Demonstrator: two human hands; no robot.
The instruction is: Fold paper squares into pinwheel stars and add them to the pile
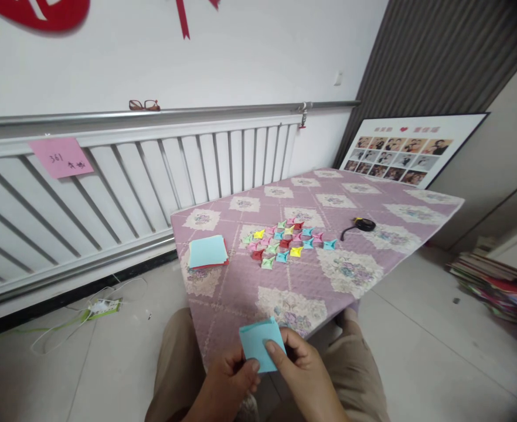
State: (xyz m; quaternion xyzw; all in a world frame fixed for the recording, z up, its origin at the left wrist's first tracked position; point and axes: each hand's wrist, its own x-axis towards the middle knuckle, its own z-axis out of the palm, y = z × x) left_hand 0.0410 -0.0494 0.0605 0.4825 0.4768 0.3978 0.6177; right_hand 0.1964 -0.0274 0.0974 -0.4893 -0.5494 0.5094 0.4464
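A light-blue sheet of paper [261, 346], folded over along its top edge, is held up between my two hands at the near edge of the table. My left hand [234, 375] pinches its lower left part with the thumb in front. On the right side, my right hand [300, 363] grips it, thumb pressed flat on the face and fingers behind. Beyond them on the cloth stand small folded paper pieces [282, 257] in blue, red, green, yellow and pink, set in rows. Left of these lies a stack of paper sheets [208, 252], light blue on top with red showing below.
A purple floral tablecloth [236, 293] covers the table. A black tape measure [364, 224] with a strap lies at the right. Behind stands a white radiator [188, 158] carrying a pink note [60, 157]; glasses [144, 105] rest on the pipe. A photo board [417, 146] leans at the back right.
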